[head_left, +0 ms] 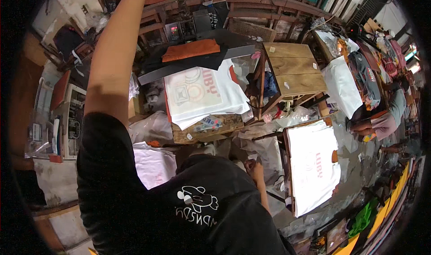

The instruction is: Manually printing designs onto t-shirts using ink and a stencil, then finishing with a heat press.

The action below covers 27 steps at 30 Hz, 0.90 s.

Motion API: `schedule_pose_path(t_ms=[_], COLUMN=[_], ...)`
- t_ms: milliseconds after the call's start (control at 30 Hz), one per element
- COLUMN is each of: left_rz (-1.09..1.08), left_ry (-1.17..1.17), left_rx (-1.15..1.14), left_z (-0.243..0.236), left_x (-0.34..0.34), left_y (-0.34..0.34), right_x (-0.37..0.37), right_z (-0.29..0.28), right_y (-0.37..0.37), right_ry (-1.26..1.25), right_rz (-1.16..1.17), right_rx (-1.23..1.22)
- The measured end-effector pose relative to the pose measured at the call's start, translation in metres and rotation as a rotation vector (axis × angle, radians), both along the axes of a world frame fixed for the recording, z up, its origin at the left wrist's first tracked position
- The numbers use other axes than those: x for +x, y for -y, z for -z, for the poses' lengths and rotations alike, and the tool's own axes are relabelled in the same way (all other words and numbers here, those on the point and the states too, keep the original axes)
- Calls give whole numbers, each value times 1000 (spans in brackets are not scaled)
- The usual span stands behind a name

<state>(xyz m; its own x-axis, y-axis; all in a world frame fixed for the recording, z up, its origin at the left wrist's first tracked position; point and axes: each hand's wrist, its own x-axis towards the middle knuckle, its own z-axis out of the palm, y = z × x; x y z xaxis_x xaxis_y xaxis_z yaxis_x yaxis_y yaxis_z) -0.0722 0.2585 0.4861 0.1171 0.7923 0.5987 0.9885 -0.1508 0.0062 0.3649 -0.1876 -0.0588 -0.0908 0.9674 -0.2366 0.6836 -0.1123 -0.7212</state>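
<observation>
My left arm (112,62) in a black sleeve rises past the top edge, so its hand is out of sight. Low by my lap, my right hand (255,170) has its fingers curled; whatever they may hold is too small to make out. In front of me a stack of white printed T-shirts (202,93) lies on a low wooden table (211,131). Another stack of white T-shirts (312,165) rests on a stand to the right of my right hand. A pale T-shirt (155,165) with pink print lies to my left.
Behind the front stack, folded orange cloth (191,51) lies on black cloth over a dark flat machine part (242,51). A wooden table (296,69) stands at the back right. Another person (386,118) bends at the far right. Clear plastic sheets (155,127) lie about.
</observation>
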Motion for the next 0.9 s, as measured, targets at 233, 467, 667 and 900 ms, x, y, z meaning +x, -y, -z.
schedule_pose_path(t_ms=[233, 467, 667, 900], left_rz=[-150, -202, -201, -158], left_ry=[73, 74, 41, 33], left_rx=[-220, -238, -202, -107], left_z=[-21, -20, -19, -8], left_x=[59, 44, 50, 37], left_y=[50, 43, 37, 16], right_x=[-60, -155, -163, -162], right_z=[-85, -104, -83, -88], right_y=[-110, -201, -205, -209], right_ry=[297, 505, 539, 537], right_rz=[-280, -357, -315, -340], right_rx=[404, 538, 574, 522])
